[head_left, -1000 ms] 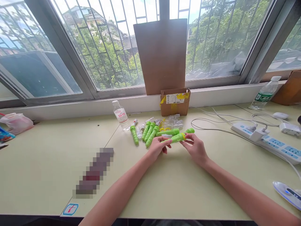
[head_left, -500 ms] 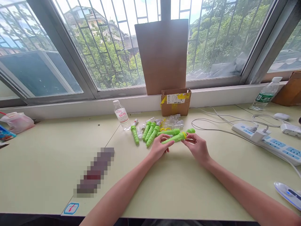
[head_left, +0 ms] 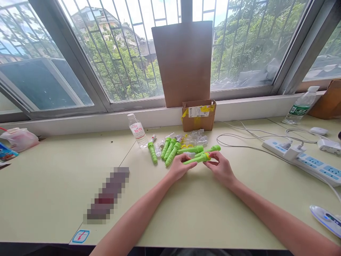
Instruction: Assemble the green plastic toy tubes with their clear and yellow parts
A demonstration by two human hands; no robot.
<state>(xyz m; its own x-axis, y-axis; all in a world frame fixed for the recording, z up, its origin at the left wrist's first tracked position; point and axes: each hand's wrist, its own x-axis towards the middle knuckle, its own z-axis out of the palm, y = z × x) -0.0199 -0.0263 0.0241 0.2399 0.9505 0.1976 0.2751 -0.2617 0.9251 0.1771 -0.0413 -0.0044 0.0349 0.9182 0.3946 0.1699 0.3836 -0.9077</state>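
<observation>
Both hands pinch one green toy piece (head_left: 197,159) just above the desk (head_left: 199,209): left grip (head_left: 179,168) holds its narrow end, right grip (head_left: 220,168) its head. Green pieces (head_left: 169,149) crowd just beyond; open desk lies nearer.

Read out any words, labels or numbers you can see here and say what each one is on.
None reads clearly.
Water bottle: red label print, too small.
Cardboard box: white shipping label, blurred.
Second bottle: green label, too small.
Table sticker: red mark in a blue frame, unreadable.
Green toy in the hands: no text.
</observation>
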